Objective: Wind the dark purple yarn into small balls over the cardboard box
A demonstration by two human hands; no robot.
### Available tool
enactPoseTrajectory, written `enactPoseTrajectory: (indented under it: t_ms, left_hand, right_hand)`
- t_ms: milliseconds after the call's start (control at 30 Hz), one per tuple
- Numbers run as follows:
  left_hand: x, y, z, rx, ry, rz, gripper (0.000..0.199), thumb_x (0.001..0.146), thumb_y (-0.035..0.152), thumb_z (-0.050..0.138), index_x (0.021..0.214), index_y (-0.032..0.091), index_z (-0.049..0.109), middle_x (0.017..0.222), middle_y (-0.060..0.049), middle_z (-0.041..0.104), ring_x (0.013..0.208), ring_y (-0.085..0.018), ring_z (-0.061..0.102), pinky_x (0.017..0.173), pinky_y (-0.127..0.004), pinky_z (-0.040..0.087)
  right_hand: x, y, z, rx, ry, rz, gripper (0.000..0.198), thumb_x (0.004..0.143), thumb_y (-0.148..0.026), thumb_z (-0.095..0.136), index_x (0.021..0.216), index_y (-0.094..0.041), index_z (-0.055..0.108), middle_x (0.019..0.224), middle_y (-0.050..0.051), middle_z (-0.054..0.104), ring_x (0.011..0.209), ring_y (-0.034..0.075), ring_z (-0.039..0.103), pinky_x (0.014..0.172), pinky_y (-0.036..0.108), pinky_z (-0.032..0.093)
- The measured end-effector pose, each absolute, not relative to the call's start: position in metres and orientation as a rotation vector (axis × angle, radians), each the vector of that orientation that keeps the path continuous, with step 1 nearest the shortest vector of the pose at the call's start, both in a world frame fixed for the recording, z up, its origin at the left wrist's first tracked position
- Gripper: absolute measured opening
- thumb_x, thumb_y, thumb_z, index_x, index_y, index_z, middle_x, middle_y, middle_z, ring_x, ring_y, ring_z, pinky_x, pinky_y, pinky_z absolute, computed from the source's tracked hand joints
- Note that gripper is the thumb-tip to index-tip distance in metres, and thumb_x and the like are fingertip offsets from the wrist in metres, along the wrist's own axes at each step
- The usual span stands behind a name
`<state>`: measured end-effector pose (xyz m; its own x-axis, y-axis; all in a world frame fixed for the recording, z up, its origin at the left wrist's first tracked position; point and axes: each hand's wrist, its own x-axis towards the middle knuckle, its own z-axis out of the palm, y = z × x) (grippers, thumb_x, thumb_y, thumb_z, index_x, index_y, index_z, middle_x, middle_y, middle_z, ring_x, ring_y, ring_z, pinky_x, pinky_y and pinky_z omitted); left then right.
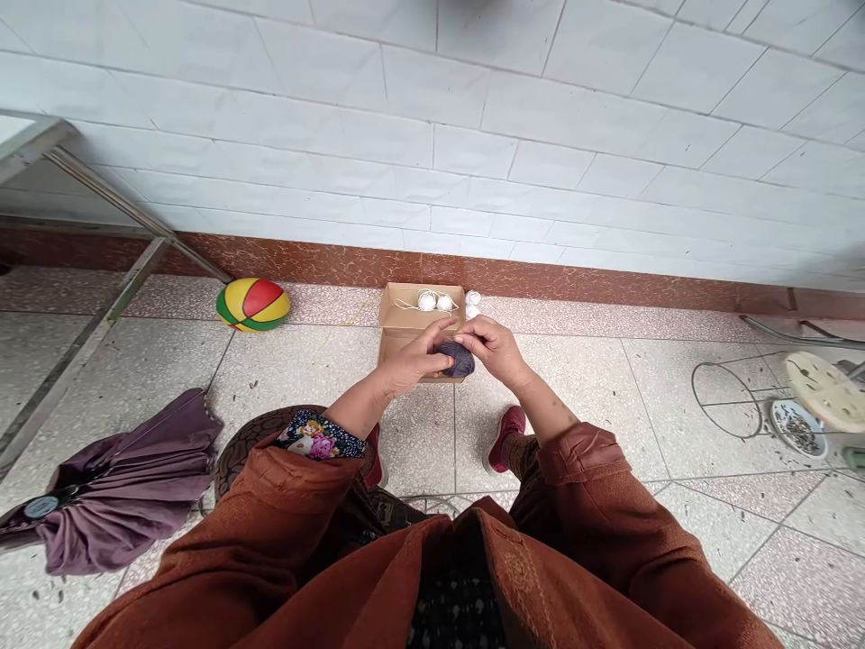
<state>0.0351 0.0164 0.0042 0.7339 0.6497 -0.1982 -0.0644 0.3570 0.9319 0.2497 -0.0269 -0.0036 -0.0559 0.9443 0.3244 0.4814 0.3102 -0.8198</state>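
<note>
A dark purple-grey ball of yarn (pixel 460 359) is gripped by my left hand (pixel 414 359), whose thumb lies across its side. My right hand (pixel 495 347) is closed in a pinch at the top of the ball; whatever strand sits between its fingertips is too small to make out. Below and behind both hands, an open cardboard box (pixel 392 311) rests on the floor. White yarn balls (pixel 427 300) with loose strands lie at its far side, and another white ball (pixel 473 298) is just outside its right edge.
A colourful ball (pixel 253 304) lies by the wall at left, near a metal table frame (pixel 135 279). A folded purple umbrella (pixel 135 478) is on the floor. To the right are a wire stand (pixel 726 399) and a bowl of small husks (pixel 798 428). The tiled wall (pixel 473 189) stands ahead.
</note>
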Motion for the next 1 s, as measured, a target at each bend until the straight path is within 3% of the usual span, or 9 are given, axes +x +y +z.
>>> enactPoseTrajectory:
  t_ms: [100,200,433,533,767,900,1000]
  left_hand:
    - [0.034,0.016,0.006,0.956,0.508,0.498,0.078,0.083,0.033,0.083,0.157,0.034,0.058,0.127,-0.008,0.071,0.104,-0.021,0.068,0.082,-0.032,0.053]
    - [0.037,0.021,0.005,0.845,0.506,0.632,0.063,0.084,0.035,0.082,0.145,0.028,0.069,0.124,-0.008,0.073,0.098,-0.019,0.068,0.078,-0.029,0.052]
    - [0.044,0.032,-0.003,0.81,0.716,0.775,0.037,0.081,0.036,0.082,0.113,0.02,0.074,0.108,-0.007,0.075,0.086,-0.017,0.065,0.068,-0.026,0.049]
    - [0.044,0.031,-0.004,0.988,0.837,0.745,0.043,0.079,0.033,0.081,0.12,0.021,0.072,0.11,-0.005,0.072,0.085,-0.016,0.063,0.067,-0.026,0.045]
    - [0.038,0.022,-0.002,1.24,0.596,0.457,0.094,0.078,0.034,0.087,0.164,0.032,0.05,0.124,-0.008,0.07,0.101,-0.021,0.066,0.077,-0.029,0.049]
    - [0.037,0.018,0.002,1.022,0.449,0.472,0.087,0.085,0.038,0.083,0.165,0.037,0.051,0.13,-0.008,0.07,0.097,-0.019,0.068,0.077,-0.029,0.051]
    - [0.04,0.019,0.003,0.877,0.439,0.57,0.069,0.085,0.037,0.082,0.151,0.029,0.065,0.121,-0.008,0.073,0.094,-0.019,0.069,0.077,-0.029,0.052]
  right_hand:
    - [0.247,-0.022,-0.012,-1.401,-1.539,0.76,0.034,0.104,-0.052,0.067,0.085,-0.024,0.07,0.082,0.002,0.068,0.08,0.02,0.061,0.079,0.033,0.052]
    - [0.244,-0.026,-0.017,-1.443,-1.525,0.846,0.038,0.103,-0.054,0.065,0.08,-0.023,0.064,0.074,-0.001,0.061,0.072,0.018,0.055,0.072,0.03,0.049]
    - [0.236,-0.048,-0.003,-1.223,-1.786,0.877,0.041,0.105,-0.06,0.064,0.085,-0.024,0.069,0.081,0.003,0.068,0.078,0.019,0.061,0.08,0.034,0.052]
    - [0.24,-0.049,0.008,-1.165,-1.738,0.828,0.04,0.105,-0.061,0.067,0.089,-0.025,0.075,0.084,0.004,0.071,0.079,0.02,0.064,0.082,0.036,0.055]
    - [0.255,-0.029,0.006,-1.268,-1.501,0.826,0.039,0.098,-0.061,0.074,0.086,-0.024,0.076,0.087,0.003,0.072,0.085,0.02,0.065,0.086,0.037,0.055]
    - [0.255,-0.023,-0.011,-1.368,-1.406,0.948,0.037,0.096,-0.058,0.071,0.083,-0.023,0.07,0.076,-0.002,0.062,0.073,0.016,0.056,0.073,0.03,0.049]
    - [0.253,-0.026,-0.018,-1.425,-1.419,0.959,0.034,0.096,-0.055,0.07,0.083,-0.024,0.065,0.068,-0.005,0.053,0.066,0.015,0.048,0.067,0.028,0.044]
